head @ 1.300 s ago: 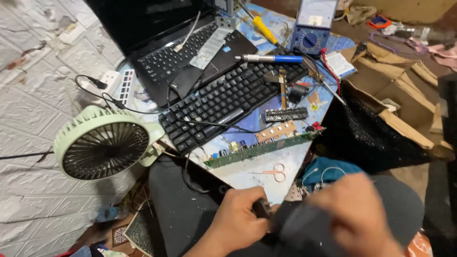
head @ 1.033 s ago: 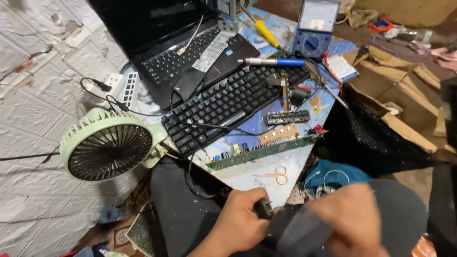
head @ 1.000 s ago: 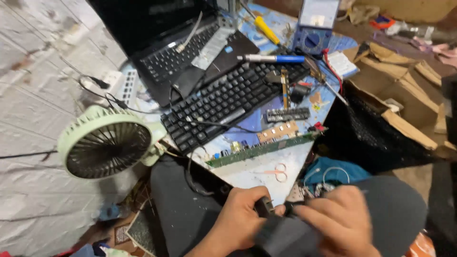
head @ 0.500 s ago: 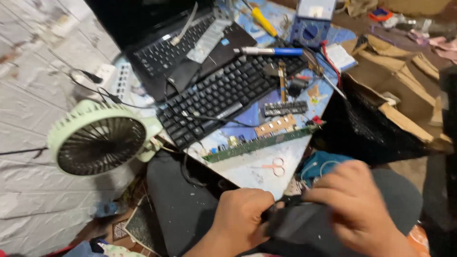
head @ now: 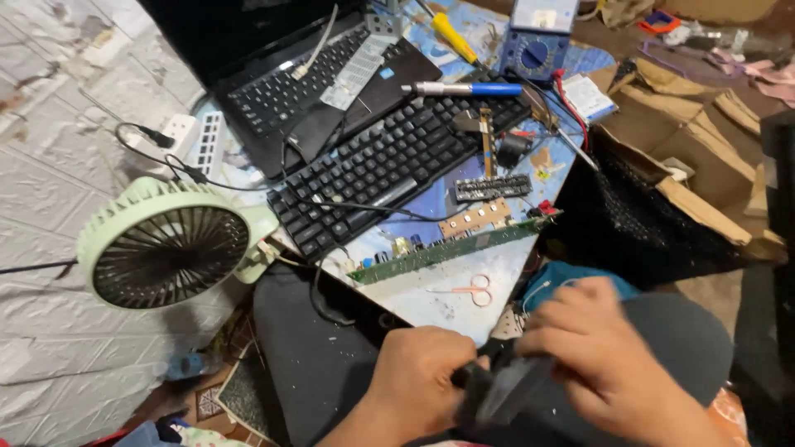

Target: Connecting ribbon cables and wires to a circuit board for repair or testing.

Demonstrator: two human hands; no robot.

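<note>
Your left hand (head: 422,377) and your right hand (head: 609,360) meet low in the view, over your lap, both closed on the same dark object (head: 509,389). It looks black to dark grey, with a smooth, slightly glossy face that catches a pale streak of light; it is blurred, so you cannot tell exactly what it is. Your left hand is curled into a fist around its near end, thumb side toward the middle, while your right hand lies over its far side with the fingers bent down across it. The object sits just in front of the near edge of the desk (head: 431,302), not resting on it. On the desk just beyond your hands lie small pink-handled scissors (head: 464,290), and past them a long green circuit board (head: 447,248) runs slantwise. Farther back a black keyboard (head: 389,161) lies at an angle, with an open black laptop (head: 315,91) behind it and a blue-and-silver pen-shaped tool (head: 460,88) resting at the keyboard's far edge. A blue multimeter (head: 534,41) stands at the far side. To your left a pale green round fan (head: 166,244) stands beside the keyboard's end, and a white power strip (head: 195,136) lies behind it.
</note>
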